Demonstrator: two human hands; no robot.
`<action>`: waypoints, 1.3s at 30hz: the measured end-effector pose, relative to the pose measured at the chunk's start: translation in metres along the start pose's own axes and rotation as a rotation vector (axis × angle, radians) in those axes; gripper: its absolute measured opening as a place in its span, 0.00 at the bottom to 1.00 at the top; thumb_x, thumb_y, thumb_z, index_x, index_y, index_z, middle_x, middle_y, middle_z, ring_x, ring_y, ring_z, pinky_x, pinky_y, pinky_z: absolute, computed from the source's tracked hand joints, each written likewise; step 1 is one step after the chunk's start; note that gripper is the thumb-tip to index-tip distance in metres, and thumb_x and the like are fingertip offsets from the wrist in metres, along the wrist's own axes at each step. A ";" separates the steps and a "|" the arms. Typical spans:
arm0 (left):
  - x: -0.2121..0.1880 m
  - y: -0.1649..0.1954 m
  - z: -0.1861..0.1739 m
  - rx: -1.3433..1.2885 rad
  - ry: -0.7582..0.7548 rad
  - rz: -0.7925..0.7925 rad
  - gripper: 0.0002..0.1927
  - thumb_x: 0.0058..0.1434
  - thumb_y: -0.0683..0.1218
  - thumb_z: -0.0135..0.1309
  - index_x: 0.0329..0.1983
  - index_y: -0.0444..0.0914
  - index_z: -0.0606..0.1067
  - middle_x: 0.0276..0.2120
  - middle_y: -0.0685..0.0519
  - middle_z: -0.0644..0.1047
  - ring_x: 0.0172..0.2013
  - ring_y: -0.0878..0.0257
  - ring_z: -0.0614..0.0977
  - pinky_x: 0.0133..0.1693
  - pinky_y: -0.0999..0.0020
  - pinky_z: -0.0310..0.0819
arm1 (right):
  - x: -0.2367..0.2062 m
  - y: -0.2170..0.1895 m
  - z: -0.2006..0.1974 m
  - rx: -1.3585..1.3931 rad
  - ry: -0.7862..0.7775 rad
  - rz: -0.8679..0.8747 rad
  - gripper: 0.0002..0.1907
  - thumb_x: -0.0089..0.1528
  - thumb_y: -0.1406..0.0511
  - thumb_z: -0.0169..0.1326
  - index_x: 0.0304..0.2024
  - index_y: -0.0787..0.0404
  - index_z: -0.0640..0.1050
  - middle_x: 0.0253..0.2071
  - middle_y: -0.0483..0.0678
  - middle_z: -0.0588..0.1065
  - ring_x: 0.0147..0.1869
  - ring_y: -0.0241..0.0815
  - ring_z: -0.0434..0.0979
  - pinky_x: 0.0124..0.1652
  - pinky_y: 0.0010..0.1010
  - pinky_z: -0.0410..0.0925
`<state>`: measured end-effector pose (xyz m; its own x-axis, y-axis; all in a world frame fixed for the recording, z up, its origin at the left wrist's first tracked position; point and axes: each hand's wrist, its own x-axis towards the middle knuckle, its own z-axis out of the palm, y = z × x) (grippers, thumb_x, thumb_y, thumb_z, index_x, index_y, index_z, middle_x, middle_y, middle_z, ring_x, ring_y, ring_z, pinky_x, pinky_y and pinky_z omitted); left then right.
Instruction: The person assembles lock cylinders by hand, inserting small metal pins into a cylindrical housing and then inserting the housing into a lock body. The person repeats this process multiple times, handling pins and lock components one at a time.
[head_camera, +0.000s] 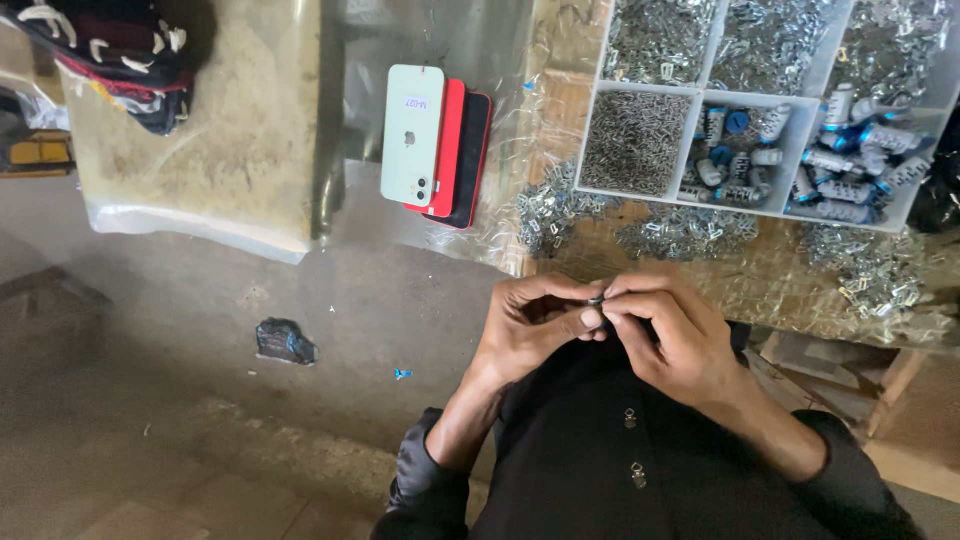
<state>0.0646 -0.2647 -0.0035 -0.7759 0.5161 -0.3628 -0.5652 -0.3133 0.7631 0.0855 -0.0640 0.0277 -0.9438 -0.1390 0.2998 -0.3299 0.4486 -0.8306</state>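
Observation:
My left hand (535, 325) and my right hand (665, 325) meet in front of my chest, fingertips pinched together on a small dark metal part (597, 299). Most of the part is hidden by the fingers. Just beyond my hands, loose piles of small silver metal clips (680, 232) lie on the plastic-covered table. A white compartment tray (640, 130) holds more silver clips, fine pins and several small cylinders with blue caps (850, 165).
Three phones (435, 145) lie stacked on the table's left part, pale green on top of red and black. Folded dark cloth (120, 55) sits at the far left corner. A dark scrap (285, 342) and a blue bit (402, 374) lie on the concrete floor.

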 end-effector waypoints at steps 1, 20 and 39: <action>0.004 -0.003 0.004 0.002 -0.010 0.001 0.13 0.66 0.35 0.61 0.53 0.30 0.79 0.44 0.45 0.82 0.40 0.62 0.85 0.43 0.71 0.83 | -0.002 0.001 -0.004 0.003 0.018 0.009 0.10 0.61 0.76 0.63 0.42 0.65 0.75 0.47 0.50 0.76 0.51 0.46 0.81 0.47 0.33 0.75; 0.048 -0.009 0.054 0.014 -0.241 -0.102 0.13 0.63 0.37 0.64 0.50 0.31 0.80 0.40 0.43 0.83 0.37 0.60 0.86 0.39 0.70 0.84 | -0.074 0.035 -0.192 -0.526 0.152 0.640 0.11 0.70 0.66 0.54 0.45 0.70 0.80 0.34 0.54 0.77 0.31 0.40 0.77 0.29 0.27 0.71; 0.001 0.017 0.101 0.619 -0.093 0.502 0.16 0.58 0.37 0.70 0.49 0.35 0.83 0.41 0.51 0.83 0.40 0.62 0.86 0.43 0.70 0.84 | -0.082 -0.014 -0.128 0.091 0.090 0.403 0.11 0.69 0.67 0.49 0.50 0.62 0.80 0.29 0.45 0.80 0.28 0.34 0.77 0.28 0.23 0.69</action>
<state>0.0823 -0.1888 0.0635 -0.8545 0.5034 0.1281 0.1245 -0.0409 0.9914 0.1695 0.0542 0.0745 -0.9936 0.1111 -0.0206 0.0608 0.3712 -0.9266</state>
